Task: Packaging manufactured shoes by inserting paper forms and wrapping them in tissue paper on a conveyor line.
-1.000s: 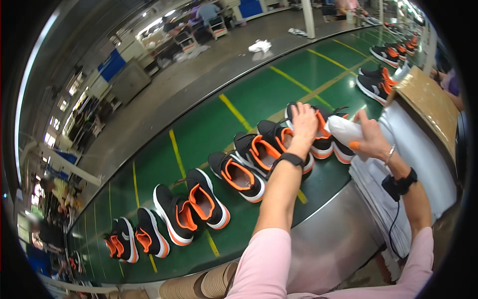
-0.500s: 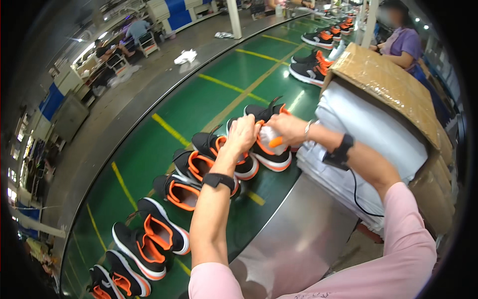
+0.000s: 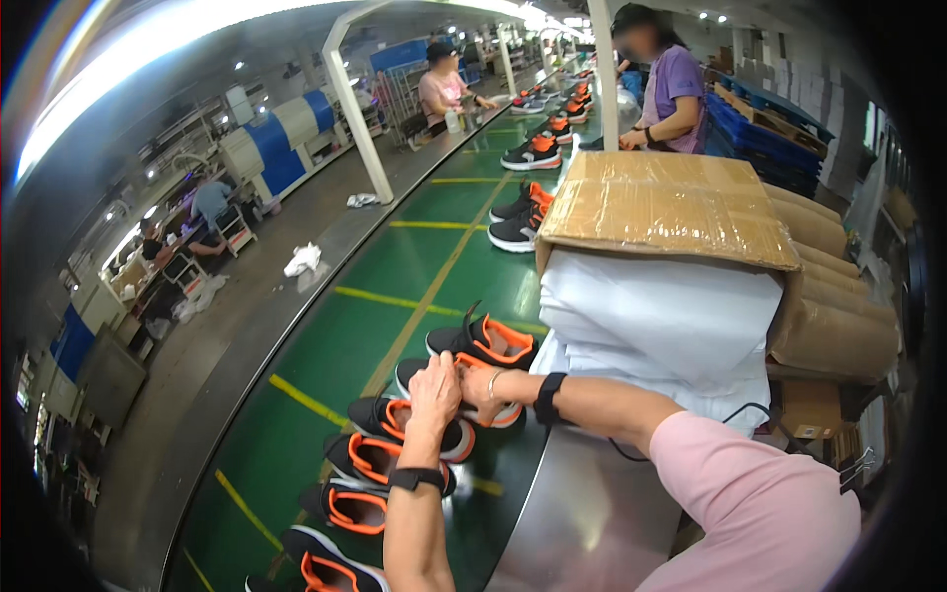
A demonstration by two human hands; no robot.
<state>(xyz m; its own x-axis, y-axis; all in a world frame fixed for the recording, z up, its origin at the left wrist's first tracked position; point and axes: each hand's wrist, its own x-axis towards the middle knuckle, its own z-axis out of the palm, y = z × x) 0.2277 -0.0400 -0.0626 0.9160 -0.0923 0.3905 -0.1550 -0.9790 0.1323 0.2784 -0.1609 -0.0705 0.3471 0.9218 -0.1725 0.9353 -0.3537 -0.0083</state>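
Observation:
Both my hands are at one black sneaker (image 3: 406, 374) with orange lining and a white sole, standing in a row on the green conveyor belt. My left hand (image 3: 435, 392) is closed on the upper edge of its opening. Beside it, my right hand (image 3: 481, 389) reaches into the shoe, its fingers hidden in the opening. On the far side stands another black sneaker (image 3: 483, 340) with an orange collar. Nearer to me are more of the same kind, such as a black sneaker (image 3: 370, 459) left of my forearm.
To the right, an open cardboard box (image 3: 671, 202) lies with white paper sheets (image 3: 661, 316) spilling toward me. A metal table (image 3: 592, 493) borders the belt. Farther along, sneakers (image 3: 533, 153) stand in groups. A person in purple (image 3: 676, 99) stands behind the box; another person (image 3: 449, 94) sits across the belt.
The view has tilted up, showing more of the far belt. A crumpled white thing with an orange piece, seen at my right hand before, is now out of sight; that hand has gone into the shoe.

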